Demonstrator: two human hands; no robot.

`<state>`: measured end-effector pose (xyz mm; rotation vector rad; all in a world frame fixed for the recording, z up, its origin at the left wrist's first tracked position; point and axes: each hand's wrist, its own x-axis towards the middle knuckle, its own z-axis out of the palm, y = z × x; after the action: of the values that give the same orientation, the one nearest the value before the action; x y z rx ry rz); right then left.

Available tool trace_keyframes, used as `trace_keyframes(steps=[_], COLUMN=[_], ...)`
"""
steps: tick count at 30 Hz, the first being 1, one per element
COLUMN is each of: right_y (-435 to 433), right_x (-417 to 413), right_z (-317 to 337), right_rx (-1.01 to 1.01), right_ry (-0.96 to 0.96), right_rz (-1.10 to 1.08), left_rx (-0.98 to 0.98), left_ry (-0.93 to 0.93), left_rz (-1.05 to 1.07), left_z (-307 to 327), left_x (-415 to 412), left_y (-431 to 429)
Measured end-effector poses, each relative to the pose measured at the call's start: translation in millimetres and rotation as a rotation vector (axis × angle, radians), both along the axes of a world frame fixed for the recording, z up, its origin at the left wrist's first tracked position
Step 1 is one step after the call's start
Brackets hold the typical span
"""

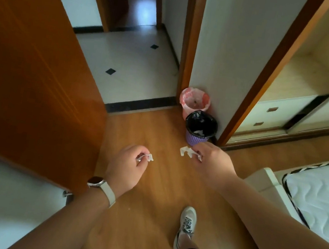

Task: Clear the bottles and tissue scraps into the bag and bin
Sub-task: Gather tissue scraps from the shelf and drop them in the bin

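Fingertips of the right hand (210, 159) pinch a torn white tissue scrap (186, 151) at frame centre, just below a purple basket bin with black liner (200, 129). The left hand (125, 166) pinches a smaller white scrap (147, 157) over the wooden floor (146, 207).

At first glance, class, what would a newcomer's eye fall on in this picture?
Mid-frame over the wooden floor, the left hand pinches the left scrap of white tissue, and the right hand pinches the right scrap. Just beyond the right hand, a purple bin with a black liner stands against the wall, a pink-lined bin behind it. A big orange door fills the left side.
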<state>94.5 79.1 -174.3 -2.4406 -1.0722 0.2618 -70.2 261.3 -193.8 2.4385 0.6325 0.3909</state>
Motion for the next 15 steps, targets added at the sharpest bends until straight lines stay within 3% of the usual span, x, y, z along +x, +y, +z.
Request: trace_keyframes(steps=[8, 15], right_y=[-8.4, -14.3], right_x=[151.8, 222.7], right_z=[-11.7, -18.9], right_rx=[-0.016, -0.013], right_ry=[0.059, 0.099], right_rz=[-0.046, -0.09], left_rx=[0.003, 0.047], left_ry=[0.04, 0.091], left_rz=[-0.069, -0.171], left_z=[6.8, 13.3], left_x=[166.4, 247.4], left_y=[-0.9, -1.5])
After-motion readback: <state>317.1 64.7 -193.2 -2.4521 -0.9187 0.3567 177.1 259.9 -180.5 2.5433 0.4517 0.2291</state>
